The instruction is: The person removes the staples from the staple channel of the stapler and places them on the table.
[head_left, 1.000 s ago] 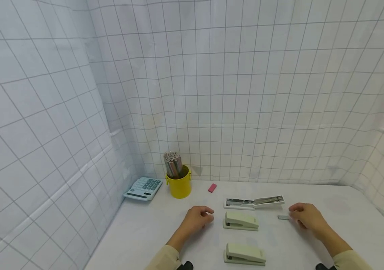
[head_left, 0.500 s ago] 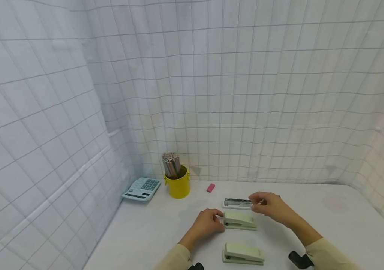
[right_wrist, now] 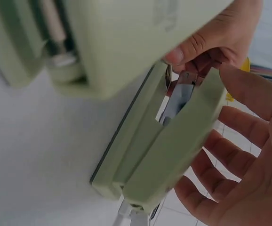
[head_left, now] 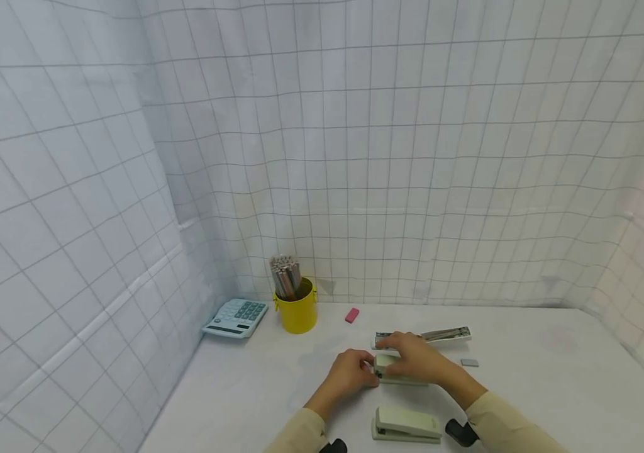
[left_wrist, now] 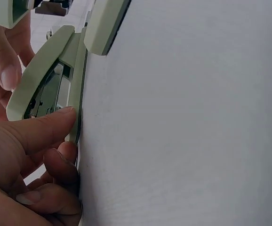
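A pale green stapler (head_left: 382, 362) stands on the table between both hands. In the left wrist view, my left hand (head_left: 349, 371) pinches the front end of its base, thumb against the side and fingers curled below. My right hand (head_left: 419, 360) reaches over the top arm of the stapler (right_wrist: 178, 146). In the right wrist view its thumb (right_wrist: 249, 89) meets the front tip of that arm, while the other fingers spread loosely along the far side. A second green stapler (head_left: 407, 425) sits nearer me and looms large in both wrist views.
Behind the hands lies a white stapler (head_left: 448, 335) opened flat, partly hidden. A small grey staple strip (head_left: 469, 362) lies to the right. Farther back are a pink eraser (head_left: 352, 315), a yellow bucket (head_left: 298, 316) holding pencils (head_left: 286, 278), and a light blue calculator (head_left: 237, 318).
My right hand has swept left from beside the staple strip, past the white stapler, to the green stapler. My left hand has moved right onto that stapler's front end.
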`<state>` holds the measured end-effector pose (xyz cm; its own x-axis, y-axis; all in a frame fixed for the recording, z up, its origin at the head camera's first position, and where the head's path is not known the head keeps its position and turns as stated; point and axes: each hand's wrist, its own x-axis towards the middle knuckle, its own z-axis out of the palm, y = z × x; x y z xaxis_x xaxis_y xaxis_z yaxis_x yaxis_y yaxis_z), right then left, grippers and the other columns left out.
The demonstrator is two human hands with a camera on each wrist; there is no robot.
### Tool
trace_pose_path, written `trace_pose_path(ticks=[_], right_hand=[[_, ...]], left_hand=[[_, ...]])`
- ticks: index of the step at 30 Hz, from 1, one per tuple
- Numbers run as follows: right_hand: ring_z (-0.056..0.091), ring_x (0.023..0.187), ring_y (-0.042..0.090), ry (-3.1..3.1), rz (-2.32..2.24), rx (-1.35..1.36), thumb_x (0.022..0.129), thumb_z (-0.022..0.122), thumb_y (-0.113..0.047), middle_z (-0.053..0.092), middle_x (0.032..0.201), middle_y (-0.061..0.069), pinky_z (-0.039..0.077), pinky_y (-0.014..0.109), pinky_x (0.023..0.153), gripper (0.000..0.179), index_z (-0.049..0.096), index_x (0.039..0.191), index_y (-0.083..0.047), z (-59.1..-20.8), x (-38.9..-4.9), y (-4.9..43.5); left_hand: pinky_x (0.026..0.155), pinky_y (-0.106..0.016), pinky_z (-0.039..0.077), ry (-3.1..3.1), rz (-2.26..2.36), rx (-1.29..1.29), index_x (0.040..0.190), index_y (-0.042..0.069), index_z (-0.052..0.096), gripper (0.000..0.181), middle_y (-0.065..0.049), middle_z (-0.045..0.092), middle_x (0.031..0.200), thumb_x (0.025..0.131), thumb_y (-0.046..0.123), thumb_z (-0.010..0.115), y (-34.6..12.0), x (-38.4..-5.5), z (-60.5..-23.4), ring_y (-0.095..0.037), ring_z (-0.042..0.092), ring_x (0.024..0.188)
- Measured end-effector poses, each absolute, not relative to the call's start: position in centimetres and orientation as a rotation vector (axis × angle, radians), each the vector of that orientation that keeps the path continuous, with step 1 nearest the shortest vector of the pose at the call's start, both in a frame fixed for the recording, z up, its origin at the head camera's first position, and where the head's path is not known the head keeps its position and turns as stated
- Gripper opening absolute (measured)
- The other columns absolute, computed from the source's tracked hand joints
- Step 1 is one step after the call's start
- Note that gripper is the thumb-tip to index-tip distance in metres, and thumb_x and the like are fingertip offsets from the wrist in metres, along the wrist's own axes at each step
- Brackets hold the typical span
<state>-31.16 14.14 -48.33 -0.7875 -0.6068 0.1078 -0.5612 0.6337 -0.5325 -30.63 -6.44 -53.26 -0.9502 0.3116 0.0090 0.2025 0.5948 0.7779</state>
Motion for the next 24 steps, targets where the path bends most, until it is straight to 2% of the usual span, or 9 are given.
trace_pose_path(ticks=[5, 10, 20, 24], right_hand=[[0.061, 0.107, 0.029, 2.827, -0.772, -1.042, 0.084, 0.080, -0.021, 0.070, 0.118, 0.006, 0.048, 0.053, 0.090, 0.037, 0.073, 0.118, -0.008, -48.5, -31.2, 13.2], [0.064, 0.104, 0.022, 2.884, -0.705, -1.097, 0.083, 0.082, -0.023, 0.073, 0.110, 0.000, 0.049, 0.047, 0.093, 0.031, 0.076, 0.111, -0.010, -48.5, -31.1, 12.6], [0.060, 0.094, 0.016, 2.896, -0.669, -1.085, 0.081, 0.083, -0.023, 0.071, 0.103, -0.001, 0.048, 0.039, 0.082, 0.028, 0.076, 0.105, -0.010, -48.2, -30.9, 12.1], [0.061, 0.093, 0.017, 2.890, -0.700, -1.053, 0.082, 0.083, -0.022, 0.072, 0.104, 0.000, 0.049, 0.040, 0.081, 0.031, 0.076, 0.108, -0.007, -47.5, -30.6, 12.2]], left_hand=[[0.058, -0.026, 0.039, 2.685, 1.279, 0.434, 0.093, 0.011, 0.074, 0.022, 0.007, 0.058, 0.065, 0.074, 0.008, 0.084, -6.4, -30.6, -53.0, -0.008, 0.049, 0.060], [0.059, -0.026, 0.039, 2.711, 1.277, 0.456, 0.090, 0.010, 0.073, 0.019, 0.008, 0.057, 0.063, 0.074, 0.008, 0.084, -6.4, -30.5, -53.0, -0.007, 0.048, 0.059], [0.059, -0.027, 0.039, 2.726, 1.281, 0.453, 0.085, 0.010, 0.072, 0.016, 0.006, 0.057, 0.062, 0.074, 0.007, 0.083, -6.3, -30.3, -52.8, -0.008, 0.048, 0.058], [0.061, -0.027, 0.040, 2.729, 1.270, 0.452, 0.088, 0.009, 0.074, 0.018, 0.006, 0.058, 0.063, 0.074, 0.007, 0.085, -6.3, -30.3, -52.8, -0.008, 0.049, 0.059]])
